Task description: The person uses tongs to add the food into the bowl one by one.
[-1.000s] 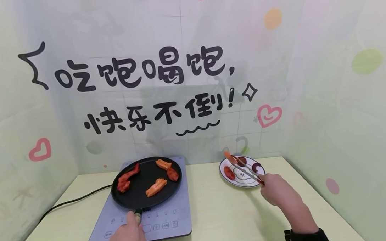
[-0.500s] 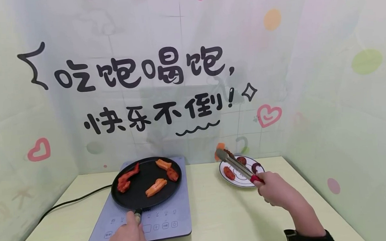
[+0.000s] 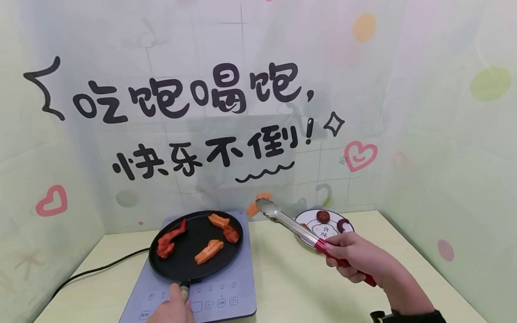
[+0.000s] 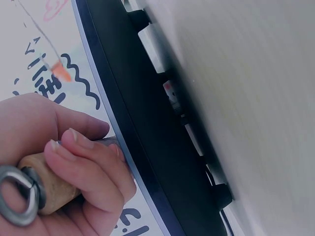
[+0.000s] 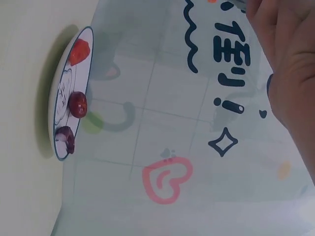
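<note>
My left hand (image 3: 172, 316) grips the wooden handle (image 4: 51, 184) of a black frying pan (image 3: 182, 259) resting on an induction cooker. Red and orange food pieces lie in the pan, among them a wing-shaped red piece (image 3: 166, 245) and an orange strip (image 3: 209, 251). My right hand (image 3: 360, 255) holds metal tongs (image 3: 292, 224) with red grips, pointing left over the table. At the tongs' tips is an orange food piece (image 3: 252, 209), partly hidden behind them. Behind the tongs stands a white plate (image 3: 309, 213) bearing a dark red round piece (image 3: 322, 217), a dark curled piece (image 3: 343, 225) and a red piece (image 5: 79, 52).
The grey induction cooker (image 3: 242, 304) sits on the left half of the pale table (image 3: 289, 293). A black cable (image 3: 99, 268) runs off to the left. Printed cloth walls (image 3: 225, 191) with lettering enclose the table at the back and both sides.
My right hand has moved the tongs and the orange piece leftward from over the plate to between plate and pan. My left hand and the pan have stayed put.
</note>
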Tool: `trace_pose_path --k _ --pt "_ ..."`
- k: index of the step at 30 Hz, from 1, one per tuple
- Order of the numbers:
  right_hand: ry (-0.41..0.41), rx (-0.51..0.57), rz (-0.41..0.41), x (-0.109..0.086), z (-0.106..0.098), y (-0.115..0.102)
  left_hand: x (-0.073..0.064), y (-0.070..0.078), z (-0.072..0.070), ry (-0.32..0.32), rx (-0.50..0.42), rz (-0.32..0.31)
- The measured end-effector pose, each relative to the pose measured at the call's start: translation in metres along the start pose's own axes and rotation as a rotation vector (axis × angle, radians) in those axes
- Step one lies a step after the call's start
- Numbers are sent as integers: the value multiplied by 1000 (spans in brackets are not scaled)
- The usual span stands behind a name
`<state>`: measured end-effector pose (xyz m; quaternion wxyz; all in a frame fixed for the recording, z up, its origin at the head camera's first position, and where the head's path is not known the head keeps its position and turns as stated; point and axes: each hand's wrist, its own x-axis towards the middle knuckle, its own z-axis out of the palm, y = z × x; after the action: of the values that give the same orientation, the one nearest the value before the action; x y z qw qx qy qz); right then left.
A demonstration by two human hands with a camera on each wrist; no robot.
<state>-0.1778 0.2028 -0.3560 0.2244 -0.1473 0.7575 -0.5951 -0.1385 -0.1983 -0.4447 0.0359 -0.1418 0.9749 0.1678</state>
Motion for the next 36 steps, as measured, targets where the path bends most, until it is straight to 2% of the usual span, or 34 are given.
trace_pose_path --k 12,24,36 --pt "-106 133 -18 17 35 2 -2 -1 -1 5 -2 -2" --pt "-137 125 37 32 73 10 -2 -1 0 6 -7 -4" --pt "-153 106 61 34 84 14 -3 -2 -1 17 -27 11"
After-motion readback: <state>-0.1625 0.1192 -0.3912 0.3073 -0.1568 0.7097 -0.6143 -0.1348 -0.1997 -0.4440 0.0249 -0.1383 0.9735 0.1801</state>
